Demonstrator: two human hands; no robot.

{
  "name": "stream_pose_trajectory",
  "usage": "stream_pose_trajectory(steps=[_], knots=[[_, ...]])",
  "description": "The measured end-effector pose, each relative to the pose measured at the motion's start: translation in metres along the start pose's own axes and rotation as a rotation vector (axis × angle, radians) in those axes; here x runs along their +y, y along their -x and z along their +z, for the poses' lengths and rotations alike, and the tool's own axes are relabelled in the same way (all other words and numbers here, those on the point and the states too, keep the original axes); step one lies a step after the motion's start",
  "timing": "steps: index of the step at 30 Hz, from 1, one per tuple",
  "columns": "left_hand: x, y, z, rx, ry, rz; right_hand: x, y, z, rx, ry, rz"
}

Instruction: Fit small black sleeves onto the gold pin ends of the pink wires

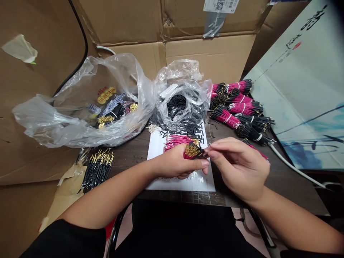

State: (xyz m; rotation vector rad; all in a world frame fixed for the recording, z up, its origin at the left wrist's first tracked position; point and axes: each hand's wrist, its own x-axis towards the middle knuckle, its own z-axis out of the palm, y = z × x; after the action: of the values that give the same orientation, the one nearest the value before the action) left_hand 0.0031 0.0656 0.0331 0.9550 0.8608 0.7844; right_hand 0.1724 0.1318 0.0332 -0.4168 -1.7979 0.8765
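Note:
My left hand (178, 161) is wrapped round a bundle of pink wires with gold and black tips (192, 151), held over a white paper sheet (161, 184). Close to the bundle's right side, my right hand (236, 165) has its thumb and index finger pinched at the black tips; whatever lies between those fingertips is too small to make out. Loose pink wires (177, 141) lie on the paper just behind my left hand. Small black tubes (199, 132) are scattered at the paper's back edge, in front of an open plastic bag (197, 111) full of black tubes (176, 104).
A large clear bag (64, 122) holding wire bundles (114, 114) is at the left. Black wires with gold tips (99, 168) lie at the front left. Tied pink and black bundles (242, 107) are piled at the right. Cardboard (204, 57) stands behind, with a white cable (295, 173) at the right.

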Motion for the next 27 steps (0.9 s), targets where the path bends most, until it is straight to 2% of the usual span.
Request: stream_pose_trajectory(steps=[7,13,16,18,23,27], knots=[[0.002,0.0,0.001,-0.012,0.168,-0.021,0.002,-0.004,-0.008,-0.092,0.135,-0.138],[0.004,0.002,-0.001,-0.024,0.219,0.016,0.006,-0.003,-0.013,-0.282,0.216,-0.222],[0.002,0.002,-0.002,-0.018,0.246,0.006,0.007,-0.003,-0.012,-0.304,0.22,-0.235],[0.002,0.001,-0.002,-0.037,0.239,-0.006,0.006,-0.003,-0.01,-0.248,0.193,-0.202],[0.002,0.001,0.0,-0.046,0.204,-0.036,0.002,-0.001,-0.001,0.054,0.002,-0.017],[0.0,0.0,0.002,-0.034,0.129,-0.071,0.0,0.001,0.003,0.107,-0.057,0.057]])
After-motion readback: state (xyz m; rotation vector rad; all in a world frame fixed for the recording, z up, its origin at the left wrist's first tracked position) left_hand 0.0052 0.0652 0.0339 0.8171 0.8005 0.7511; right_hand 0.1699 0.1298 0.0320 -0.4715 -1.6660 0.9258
